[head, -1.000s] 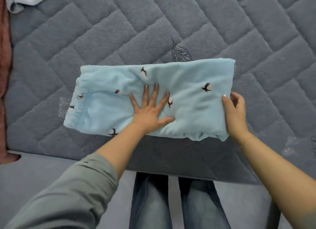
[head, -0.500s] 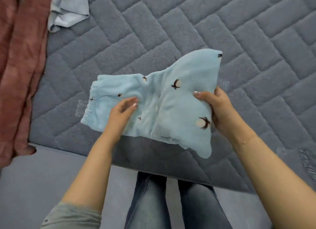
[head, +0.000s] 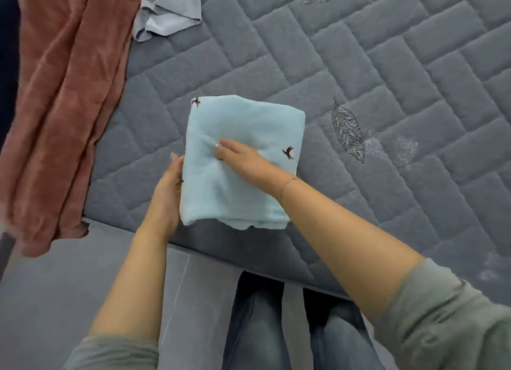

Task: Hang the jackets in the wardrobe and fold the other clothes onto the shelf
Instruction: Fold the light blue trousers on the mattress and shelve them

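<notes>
Folded blue cloth (head: 243, 137) lies mid-frame on the bed (head: 387, 93), long axis toward the frame's top; left hand (head: 167, 201) grips its left edge; right hand (head: 243, 162) fingers (head: 225, 145) press flat on top.

Grey quilted bed (head: 373, 65) w/ herringbone stitching & embroidered leaf motifs is carrying three things. A folded light-blue garment (head: 243, 126) w/ small dark bird prints is lying near the front edge, its near end reaching approx. to that edge. A rust-pink plush garment (head: 63, 93) is lying along the left side & hanging over the front edge toward the grey floor (head: 55, 300), and a crumpled pale grey-blue cloth (head: 168, 10) is sitting at the far left, just beside it.
</notes>
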### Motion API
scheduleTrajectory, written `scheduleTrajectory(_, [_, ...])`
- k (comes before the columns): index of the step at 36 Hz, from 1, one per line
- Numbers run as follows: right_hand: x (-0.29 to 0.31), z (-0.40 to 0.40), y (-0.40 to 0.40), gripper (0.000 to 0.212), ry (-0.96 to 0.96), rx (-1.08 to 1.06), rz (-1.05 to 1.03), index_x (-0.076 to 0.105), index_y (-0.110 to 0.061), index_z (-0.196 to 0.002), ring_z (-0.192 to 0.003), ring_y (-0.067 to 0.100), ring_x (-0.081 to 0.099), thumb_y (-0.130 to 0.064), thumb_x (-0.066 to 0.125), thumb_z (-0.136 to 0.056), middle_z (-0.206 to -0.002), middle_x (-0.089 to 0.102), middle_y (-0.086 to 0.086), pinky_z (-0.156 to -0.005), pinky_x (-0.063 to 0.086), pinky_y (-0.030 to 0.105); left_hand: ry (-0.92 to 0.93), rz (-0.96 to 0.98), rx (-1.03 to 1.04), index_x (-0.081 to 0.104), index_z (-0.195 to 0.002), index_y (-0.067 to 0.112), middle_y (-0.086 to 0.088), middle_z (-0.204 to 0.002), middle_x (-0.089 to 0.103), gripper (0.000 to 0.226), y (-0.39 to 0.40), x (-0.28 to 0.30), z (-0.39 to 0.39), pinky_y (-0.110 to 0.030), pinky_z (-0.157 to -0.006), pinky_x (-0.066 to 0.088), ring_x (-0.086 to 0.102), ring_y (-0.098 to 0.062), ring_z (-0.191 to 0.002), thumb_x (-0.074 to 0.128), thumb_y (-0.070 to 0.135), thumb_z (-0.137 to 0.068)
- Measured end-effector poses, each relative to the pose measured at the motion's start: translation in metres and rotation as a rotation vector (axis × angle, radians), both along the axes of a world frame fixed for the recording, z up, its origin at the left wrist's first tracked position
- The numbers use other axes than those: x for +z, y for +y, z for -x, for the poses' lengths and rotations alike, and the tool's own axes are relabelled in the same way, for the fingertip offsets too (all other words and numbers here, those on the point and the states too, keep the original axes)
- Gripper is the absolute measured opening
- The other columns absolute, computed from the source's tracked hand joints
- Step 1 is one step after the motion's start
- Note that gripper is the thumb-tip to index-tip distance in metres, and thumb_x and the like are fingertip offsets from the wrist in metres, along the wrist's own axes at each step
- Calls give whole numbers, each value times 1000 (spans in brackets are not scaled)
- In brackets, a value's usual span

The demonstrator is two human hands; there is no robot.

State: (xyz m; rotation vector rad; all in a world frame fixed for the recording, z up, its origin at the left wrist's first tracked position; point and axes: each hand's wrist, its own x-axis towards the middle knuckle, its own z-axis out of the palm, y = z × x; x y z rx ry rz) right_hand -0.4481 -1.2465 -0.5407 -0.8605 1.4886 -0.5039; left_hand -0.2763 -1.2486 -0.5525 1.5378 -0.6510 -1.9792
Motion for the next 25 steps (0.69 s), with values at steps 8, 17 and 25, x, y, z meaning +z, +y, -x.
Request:
scheduleTrajectory(8, [-22, 41, 56, 48, 677, 80, 632, 50, -17, -141, -144, 29, 29, -29, 57, -95, -154, 36, 8, -118, 10, 53, -406, 416, -435, 39, -147, 26, 4, -141, 53, 51, 6, -28, 12, -32, -105, 42, 51, -12, -127, 55, 26, -98])
scheduleTrajectory(17, [-98, 21, 49, 74, 977, 325, 412, 20, -41, -152, -151, 22, -2, -71, 35, -87, -164, 3, -2, -110, -9, 69, -432, 373, -326, 45, -143, 20, -2, -136, 55, 40, -15, -82, 5, -25, -99, 48, 55, -12, -122, 46, 16, -103])
scheduleTrajectory(25, [-77, 34, 45, 61, 783, 356, 370, 19, -43, -152, -150, 16, -8, -63, 32, -95, -164, -2, -7, -110, -19, 59, -648, 302, -206, 51, -137, 22, 5, -125, 60, 51, -9, -68, 0, -34, -98, 50, 59, -9, -111, 65, 37, -90])
